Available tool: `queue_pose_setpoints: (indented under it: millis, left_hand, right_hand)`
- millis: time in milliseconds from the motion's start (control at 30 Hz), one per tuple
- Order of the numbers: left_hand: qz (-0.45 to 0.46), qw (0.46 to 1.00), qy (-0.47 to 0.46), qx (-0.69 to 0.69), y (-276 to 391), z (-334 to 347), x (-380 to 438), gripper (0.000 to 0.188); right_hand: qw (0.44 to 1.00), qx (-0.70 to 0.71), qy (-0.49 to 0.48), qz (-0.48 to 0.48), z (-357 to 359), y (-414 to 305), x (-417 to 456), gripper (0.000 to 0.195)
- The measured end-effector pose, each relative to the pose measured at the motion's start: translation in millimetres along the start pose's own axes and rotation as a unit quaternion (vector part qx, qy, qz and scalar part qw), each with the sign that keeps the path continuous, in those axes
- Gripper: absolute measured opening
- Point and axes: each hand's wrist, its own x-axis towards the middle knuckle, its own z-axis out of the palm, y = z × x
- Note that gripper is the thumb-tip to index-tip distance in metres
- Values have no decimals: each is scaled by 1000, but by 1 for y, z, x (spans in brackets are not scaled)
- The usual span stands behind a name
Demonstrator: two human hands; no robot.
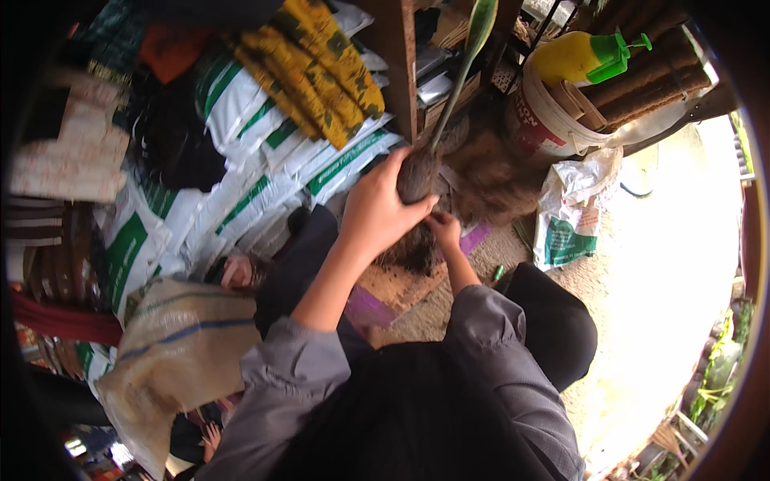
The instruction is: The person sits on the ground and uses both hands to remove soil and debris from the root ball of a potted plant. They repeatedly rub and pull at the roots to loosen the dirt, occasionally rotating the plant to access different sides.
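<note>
My left hand (376,207) grips a brown fibrous root ball (418,175) between thumb and fingers. From its top a long stem (450,111) rises to a green-and-yellow leaf (483,24). Just below the ball, my right hand (445,229) has its fingers bent against dark fibre; whether it pinches any is hidden. A dark, loose clump of fibre or soil (418,255) lies underneath, on a brown board (397,290). Purple sheeting (370,308) shows at the board's edge.
White-and-green plastic sacks (246,198) are stacked at left, under a yellow patterned cloth (319,66). A bucket (529,120) holds a yellow-green pump sprayer (571,57). Brown fibre (493,174) and a crumpled sack (568,210) lie at right. Another person's hand (210,442) shows lower left.
</note>
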Motion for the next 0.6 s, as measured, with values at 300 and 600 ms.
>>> queue_pose_setpoints:
  millis: [300,600]
  left_hand:
    - [-23,997,9,-79,-8,-2,-9,73]
    - [-5,1000,-20,-18,9,-11,0,66]
  right_hand:
    - [978,143,-83,125,-50,-36,-30,36]
    - [962,-214,-162,50,-30,118,-51,82]
